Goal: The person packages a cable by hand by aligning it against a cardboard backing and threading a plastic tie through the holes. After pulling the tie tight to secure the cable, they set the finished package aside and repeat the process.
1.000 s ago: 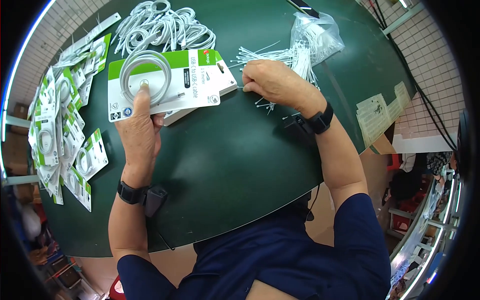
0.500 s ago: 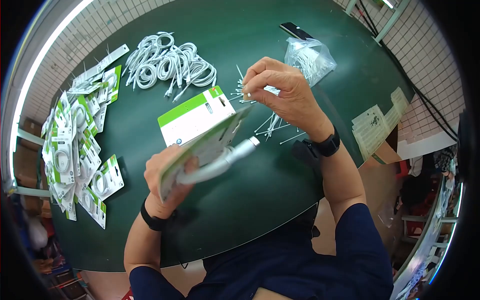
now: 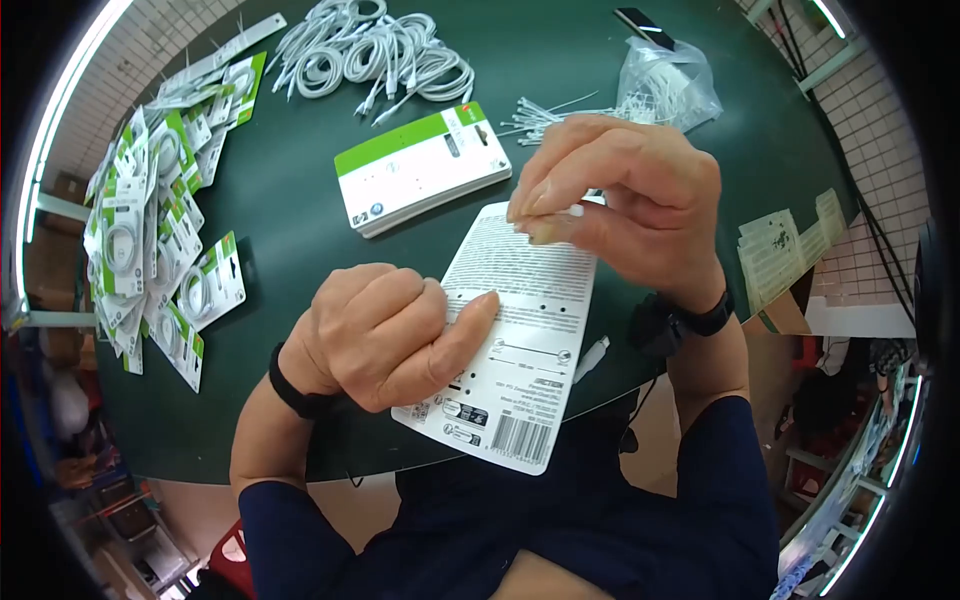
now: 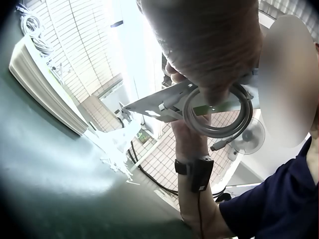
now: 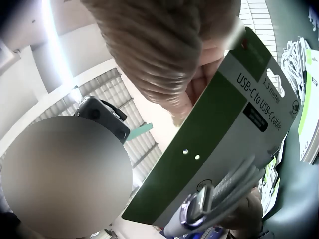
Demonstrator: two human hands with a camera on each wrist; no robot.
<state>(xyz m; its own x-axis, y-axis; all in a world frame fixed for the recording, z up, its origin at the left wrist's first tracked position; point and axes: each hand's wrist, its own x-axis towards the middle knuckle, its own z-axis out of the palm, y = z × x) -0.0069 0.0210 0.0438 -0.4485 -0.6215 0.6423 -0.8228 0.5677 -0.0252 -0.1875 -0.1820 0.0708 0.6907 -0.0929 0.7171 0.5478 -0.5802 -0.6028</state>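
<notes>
My left hand [image 3: 385, 335] grips the cable card [image 3: 515, 370], its printed back facing up, thumb on the back and curled fingers at its left edge. Under the card a coiled white cable [image 4: 217, 112] lies against the front, held by that hand; one plug [image 3: 592, 358] sticks out at the card's right side. My right hand [image 3: 630, 200] pinches a small white tie [image 3: 576, 211] between thumb and forefinger at the card's top edge. The green and white front [image 5: 219, 124] shows in the right wrist view, with small holes in it.
A stack of cards [image 3: 420, 170] lies beyond my hands. Behind are coiled cables [image 3: 370, 55]; at the back right, loose ties [image 3: 545, 118], a plastic bag [image 3: 670, 85] and a phone [image 3: 644, 27]. Carded cables [image 3: 125, 240] pile up at the left.
The held card has turned from front up, through edge-on, to back up, and has moved nearer the body. My right hand has come from the loose ties to the card's top edge.
</notes>
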